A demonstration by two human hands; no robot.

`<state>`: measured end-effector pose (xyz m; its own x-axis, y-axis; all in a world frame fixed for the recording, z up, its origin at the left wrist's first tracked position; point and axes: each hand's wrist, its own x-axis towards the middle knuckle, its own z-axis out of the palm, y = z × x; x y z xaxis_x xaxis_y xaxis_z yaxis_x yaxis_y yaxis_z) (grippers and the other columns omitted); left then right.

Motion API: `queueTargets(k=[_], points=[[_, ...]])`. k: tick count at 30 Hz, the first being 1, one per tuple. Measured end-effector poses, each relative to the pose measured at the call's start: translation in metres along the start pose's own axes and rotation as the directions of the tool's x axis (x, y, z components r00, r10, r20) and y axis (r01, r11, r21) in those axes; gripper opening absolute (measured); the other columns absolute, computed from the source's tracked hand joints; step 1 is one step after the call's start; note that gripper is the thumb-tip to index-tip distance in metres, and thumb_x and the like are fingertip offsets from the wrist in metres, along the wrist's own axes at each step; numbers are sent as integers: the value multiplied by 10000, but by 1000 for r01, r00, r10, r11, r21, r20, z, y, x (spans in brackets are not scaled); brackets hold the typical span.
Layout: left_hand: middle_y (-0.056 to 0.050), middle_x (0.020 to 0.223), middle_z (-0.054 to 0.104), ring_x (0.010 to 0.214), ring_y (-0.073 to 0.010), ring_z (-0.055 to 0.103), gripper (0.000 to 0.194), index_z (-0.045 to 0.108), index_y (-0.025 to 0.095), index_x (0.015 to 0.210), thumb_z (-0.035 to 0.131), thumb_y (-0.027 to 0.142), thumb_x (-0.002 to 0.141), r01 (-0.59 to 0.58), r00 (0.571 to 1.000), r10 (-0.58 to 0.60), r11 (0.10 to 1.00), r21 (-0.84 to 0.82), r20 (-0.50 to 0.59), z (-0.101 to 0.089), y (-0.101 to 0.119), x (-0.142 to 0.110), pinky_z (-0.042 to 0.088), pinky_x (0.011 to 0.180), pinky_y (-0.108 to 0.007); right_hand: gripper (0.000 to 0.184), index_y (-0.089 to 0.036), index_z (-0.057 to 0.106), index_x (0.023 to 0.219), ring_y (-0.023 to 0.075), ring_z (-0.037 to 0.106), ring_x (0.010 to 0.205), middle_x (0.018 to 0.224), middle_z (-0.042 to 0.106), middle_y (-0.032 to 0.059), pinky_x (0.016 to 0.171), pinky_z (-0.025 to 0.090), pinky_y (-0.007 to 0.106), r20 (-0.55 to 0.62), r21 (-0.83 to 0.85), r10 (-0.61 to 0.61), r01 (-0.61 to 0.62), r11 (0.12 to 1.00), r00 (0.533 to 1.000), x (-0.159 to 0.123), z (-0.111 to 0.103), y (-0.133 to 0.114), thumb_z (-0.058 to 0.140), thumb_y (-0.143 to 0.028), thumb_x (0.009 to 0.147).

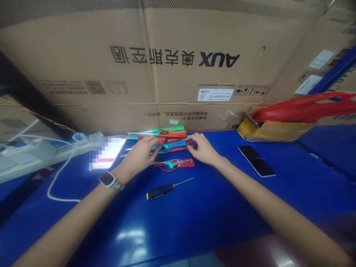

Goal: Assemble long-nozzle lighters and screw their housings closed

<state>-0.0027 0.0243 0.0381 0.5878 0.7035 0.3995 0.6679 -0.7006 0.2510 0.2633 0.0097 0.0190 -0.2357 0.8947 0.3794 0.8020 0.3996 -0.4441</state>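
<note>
A blue long-necked gas lighter point(175, 145) lies in a row of lighters on the blue table. My left hand point(143, 154), with a watch on its wrist, curls its fingers round the trigger end of it. At the other end, the thumb and fingers of my right hand point(204, 149) close on its butt. Behind are a green lighter point(174, 128) and an orange lighter point(178, 134), with red ones partly hidden by my fingers. Nearer me lies an opened red lighter point(187, 163) with its inner parts showing. In front of that rests a dark screwdriver point(161, 191) with a yellow-tipped handle.
A black-screened phone point(256, 161) lies to the right, near a taped carton point(275, 132) holding a red plastic bag point(303, 107). On the left are a lit phone point(111, 154), a white power strip point(44, 163) and a white cable point(51, 185). Large cardboard point(172, 81) stands behind.
</note>
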Motion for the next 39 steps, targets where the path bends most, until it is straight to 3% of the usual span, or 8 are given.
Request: queueTargets(k=[4, 7, 14, 20, 23, 27, 31, 39], points=[[-120, 1190, 652, 1104, -303, 606, 318, 629, 183, 1174, 590, 330, 895, 69, 992, -73, 997, 44, 102, 4, -14, 5, 492, 935, -450, 387, -213, 601, 1242, 306, 497, 1164, 1288, 617, 97, 924, 377, 459, 104, -82, -68, 76, 994, 992, 7, 9, -12, 606, -225, 856], [-121, 1212, 651, 1123, -311, 599, 338, 640, 181, 1173, 644, 316, 863, 86, 985, -92, 995, 44, 149, 7, -21, 4, 487, 942, -450, 361, -214, 617, 1230, 303, 509, 1149, 1265, 621, 100, 923, 360, 456, 140, -98, -64, 78, 992, 988, 10, 13, -13, 618, -259, 872], [-116, 1100, 665, 1042, -288, 615, 198, 667, 174, 1058, 547, 233, 912, 58, 998, -58, 998, -11, 5, 14, -33, -1, 489, 927, -439, 275, -222, 672, 1148, 284, 548, 1103, 1170, 627, 96, 879, 376, 416, 38, -118, -14, 18, 993, 999, 14, 18, -9, 638, -274, 880], [-92, 1076, 648, 1020, -261, 610, 192, 655, 186, 1038, 517, 286, 949, 45, 998, -46, 999, -13, -47, -4, -28, -19, 490, 905, -409, 273, -221, 655, 1131, 293, 542, 1086, 1156, 607, 101, 840, 411, 420, -59, -76, -37, 32, 997, 998, -2, 17, -17, 601, -218, 863], [-78, 1016, 657, 976, -248, 618, 205, 671, 194, 988, 515, 322, 955, 45, 999, -45, 995, -86, 7, -12, -20, -35, 500, 870, -393, 232, -221, 654, 1080, 263, 554, 1036, 1103, 624, 84, 842, 431, 403, -71, 0, -90, 90, 996, 993, -13, 15, -25, 554, -178, 876], [-91, 1126, 660, 1047, -268, 623, 261, 677, 209, 1102, 584, 372, 920, 82, 989, -66, 989, -123, 132, -8, -12, -49, 493, 928, -415, 182, -235, 662, 1034, 239, 561, 998, 1063, 647, 58, 878, 437, 407, -22, 60, -130, 131, 990, 991, -27, 15, -38, 565, -188, 887], [-102, 1115, 660, 1024, -269, 634, 249, 682, 196, 1118, 560, 271, 915, 117, 972, -87, 985, -128, 218, 2, -13, -51, 497, 918, -408, 194, -247, 656, 1078, 241, 568, 1058, 1116, 645, 59, 940, 426, 433, 31, 118, -143, 139, 983, 989, -37, 24, -45, 621, -260, 888], [-84, 1043, 649, 939, -211, 634, 284, 690, 197, 1096, 479, 165, 910, 94, 971, -19, 948, -306, 237, 2, -16, -51, 514, 873, -358, 183, -250, 672, 1062, 230, 576, 1005, 1053, 639, 58, 896, 442, 414, 70, 190, -107, 92, 978, 992, -44, 41, -42, 655, -272, 881]])
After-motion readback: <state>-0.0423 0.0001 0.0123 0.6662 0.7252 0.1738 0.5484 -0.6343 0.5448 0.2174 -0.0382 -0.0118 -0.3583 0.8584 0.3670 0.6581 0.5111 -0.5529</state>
